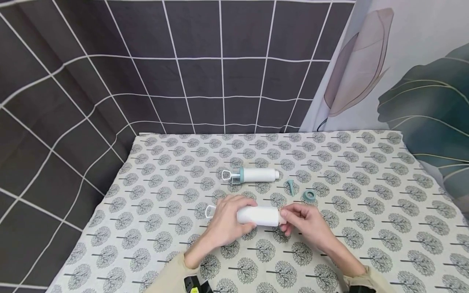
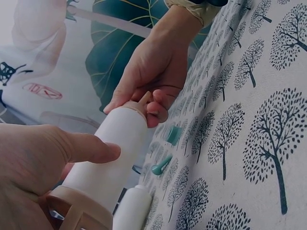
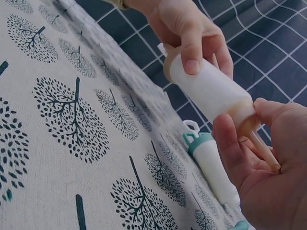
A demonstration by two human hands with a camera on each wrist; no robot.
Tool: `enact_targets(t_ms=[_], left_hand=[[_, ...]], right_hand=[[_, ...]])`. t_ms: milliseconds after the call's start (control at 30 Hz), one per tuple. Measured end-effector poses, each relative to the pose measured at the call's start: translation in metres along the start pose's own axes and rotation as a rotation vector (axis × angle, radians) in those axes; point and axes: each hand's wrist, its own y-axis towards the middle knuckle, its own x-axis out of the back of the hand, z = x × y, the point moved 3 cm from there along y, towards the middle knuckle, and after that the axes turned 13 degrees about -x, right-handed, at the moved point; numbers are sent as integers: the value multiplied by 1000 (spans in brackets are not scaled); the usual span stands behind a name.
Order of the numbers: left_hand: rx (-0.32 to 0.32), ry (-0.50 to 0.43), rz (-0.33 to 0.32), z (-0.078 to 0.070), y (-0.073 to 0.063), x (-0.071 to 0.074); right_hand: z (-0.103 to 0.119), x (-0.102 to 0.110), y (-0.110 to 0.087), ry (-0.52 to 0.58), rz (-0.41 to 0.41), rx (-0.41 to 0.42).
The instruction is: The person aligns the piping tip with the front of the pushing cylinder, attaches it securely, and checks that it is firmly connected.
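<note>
A white-barrelled pastry syringe [image 1: 258, 215] with beige fittings lies level above the table, its ring-ended plunger pointing left. My left hand [image 1: 229, 221] grips the barrel near the handle end, thumb laid along it in the left wrist view. At the other end, my right hand [image 1: 307, 224] pinches the beige end cap [image 3: 244, 117] between thumb and fingers. A thin beige nozzle [image 3: 264, 149] sticks out from that cap toward the right palm. Whether the cap is fully seated cannot be told.
Beyond the hands lies a second pastry syringe [image 1: 258, 175] with teal fittings. To its right are a teal nozzle [image 1: 291, 187] and a teal ring cap [image 1: 309, 200]. A tree-print cloth [image 1: 165, 240] covers the table; a dark grid curtain [image 1: 198, 77] hangs behind.
</note>
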Motion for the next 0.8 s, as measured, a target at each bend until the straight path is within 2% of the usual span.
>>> enact_targets(t_ms=[433, 633, 800], left_hand=[[-14, 3, 3, 4, -1, -2], [-6, -3, 5, 5, -1, -3], [6, -4, 6, 5, 0, -2]], right_hand=[[-1, -1, 1, 6, -16, -100], [-2, 0, 0, 1, -33, -114], [-2, 1, 0, -21, -33, -86]])
